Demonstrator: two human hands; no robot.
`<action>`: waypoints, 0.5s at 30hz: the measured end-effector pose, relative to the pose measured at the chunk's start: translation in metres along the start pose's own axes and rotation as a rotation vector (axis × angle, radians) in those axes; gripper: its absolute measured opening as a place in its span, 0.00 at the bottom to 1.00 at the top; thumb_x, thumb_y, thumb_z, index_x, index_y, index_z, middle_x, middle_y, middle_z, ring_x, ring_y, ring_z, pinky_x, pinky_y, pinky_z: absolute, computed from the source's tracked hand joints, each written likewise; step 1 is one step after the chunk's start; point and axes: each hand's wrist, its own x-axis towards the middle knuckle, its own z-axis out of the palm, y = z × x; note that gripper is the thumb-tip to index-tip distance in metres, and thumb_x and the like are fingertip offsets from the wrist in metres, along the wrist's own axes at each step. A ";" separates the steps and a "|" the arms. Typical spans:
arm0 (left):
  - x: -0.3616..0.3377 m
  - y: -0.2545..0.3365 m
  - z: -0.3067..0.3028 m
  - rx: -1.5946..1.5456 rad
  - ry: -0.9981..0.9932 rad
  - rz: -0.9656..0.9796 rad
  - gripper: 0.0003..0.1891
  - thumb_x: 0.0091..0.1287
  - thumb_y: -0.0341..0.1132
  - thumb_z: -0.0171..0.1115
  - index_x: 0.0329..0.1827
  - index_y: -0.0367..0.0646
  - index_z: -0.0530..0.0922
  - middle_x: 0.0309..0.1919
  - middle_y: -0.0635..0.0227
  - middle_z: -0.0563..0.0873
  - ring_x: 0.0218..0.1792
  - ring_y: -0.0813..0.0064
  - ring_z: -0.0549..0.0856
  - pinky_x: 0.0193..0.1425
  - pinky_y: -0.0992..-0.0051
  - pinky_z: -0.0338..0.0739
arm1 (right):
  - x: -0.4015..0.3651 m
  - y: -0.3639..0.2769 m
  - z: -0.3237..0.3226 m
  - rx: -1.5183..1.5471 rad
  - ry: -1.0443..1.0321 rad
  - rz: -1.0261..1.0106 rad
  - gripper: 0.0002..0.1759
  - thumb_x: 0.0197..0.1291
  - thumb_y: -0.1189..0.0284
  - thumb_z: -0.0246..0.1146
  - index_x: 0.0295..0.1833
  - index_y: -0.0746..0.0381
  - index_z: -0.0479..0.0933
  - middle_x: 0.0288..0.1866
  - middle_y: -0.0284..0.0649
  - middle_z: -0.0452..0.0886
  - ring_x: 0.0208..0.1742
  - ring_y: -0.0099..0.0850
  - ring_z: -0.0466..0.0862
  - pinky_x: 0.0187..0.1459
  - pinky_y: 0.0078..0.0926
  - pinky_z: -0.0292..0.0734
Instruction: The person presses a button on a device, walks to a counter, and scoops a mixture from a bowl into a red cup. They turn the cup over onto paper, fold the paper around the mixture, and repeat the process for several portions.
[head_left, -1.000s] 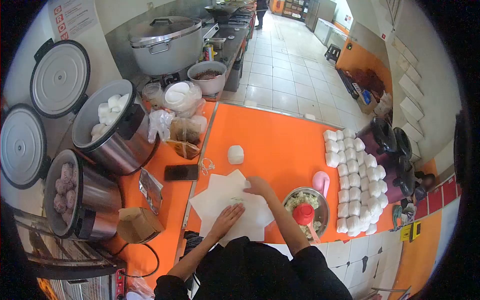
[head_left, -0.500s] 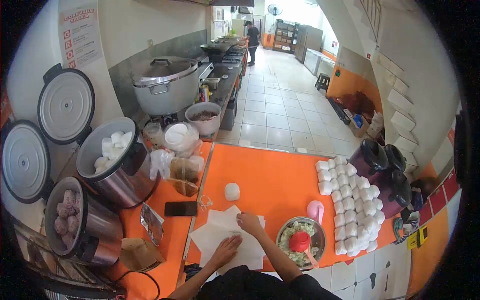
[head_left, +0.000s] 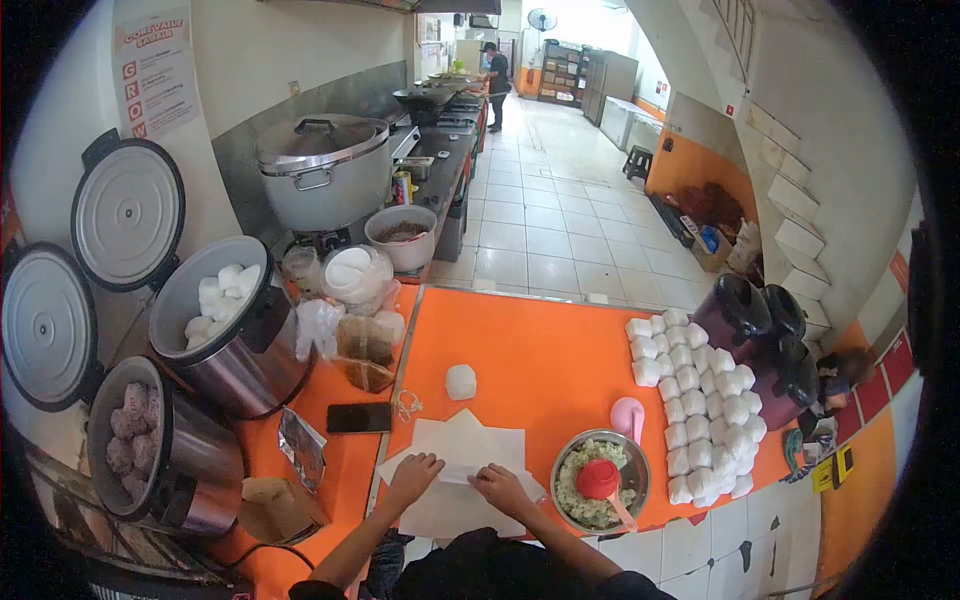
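White paper sheets (head_left: 465, 432) lie overlapped on the orange table in front of me. Across them runs a folded strip of wrapping paper (head_left: 459, 473), with my left hand (head_left: 412, 480) closed on its left end. My right hand (head_left: 502, 490), fingers curled, pinches the right end. Whatever is inside the fold is hidden. Beyond the sheets sits one white wrapped bundle (head_left: 461, 382). To the right of my right hand stands a metal bowl (head_left: 645, 488) of whitish-green rice (head_left: 575, 478), with a red scoop (head_left: 598, 479) resting in it.
Rows of white wrapped bundles (head_left: 700, 420) cover the table's right side, near a pink scoop (head_left: 628, 414). On the left are a phone (head_left: 359, 418), a foil packet (head_left: 302, 445) and two open rice warmers (head_left: 245, 355) holding bundles. A person (head_left: 496, 85) stands by the far stoves.
My left hand has moved up and left, my right hand slightly down. The paper between them is now folded into a strip; the whitish patch seen on it before is covered.
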 end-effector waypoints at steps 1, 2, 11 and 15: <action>-0.005 -0.002 0.000 -0.036 -0.048 -0.028 0.10 0.56 0.31 0.52 0.42 0.46 0.73 0.37 0.67 0.76 0.44 0.68 0.78 0.50 0.66 0.71 | -0.003 0.000 0.000 -0.004 -0.014 -0.019 0.09 0.52 0.73 0.60 0.40 0.59 0.79 0.32 0.34 0.75 0.37 0.32 0.76 0.39 0.28 0.75; -0.011 -0.007 0.004 -0.015 -0.034 0.013 0.10 0.56 0.31 0.52 0.41 0.46 0.73 0.37 0.66 0.76 0.44 0.68 0.77 0.48 0.67 0.72 | -0.005 0.001 0.001 -0.008 -0.027 -0.037 0.09 0.52 0.73 0.59 0.41 0.60 0.79 0.32 0.34 0.75 0.37 0.31 0.76 0.39 0.27 0.75; -0.027 -0.043 -0.004 -0.017 -0.202 -0.090 0.07 0.55 0.29 0.54 0.37 0.46 0.74 0.36 0.65 0.76 0.45 0.64 0.76 0.47 0.63 0.71 | -0.011 0.006 -0.001 0.078 -0.075 -0.150 0.18 0.51 0.74 0.60 0.51 0.62 0.75 0.37 0.38 0.74 0.39 0.34 0.77 0.40 0.31 0.75; 0.014 -0.034 0.000 -0.086 0.253 -0.030 0.11 0.57 0.30 0.53 0.44 0.46 0.75 0.39 0.63 0.79 0.47 0.62 0.77 0.52 0.62 0.69 | -0.013 0.010 0.009 0.154 -0.185 -0.049 0.20 0.51 0.75 0.59 0.53 0.63 0.73 0.39 0.42 0.73 0.39 0.37 0.76 0.39 0.33 0.74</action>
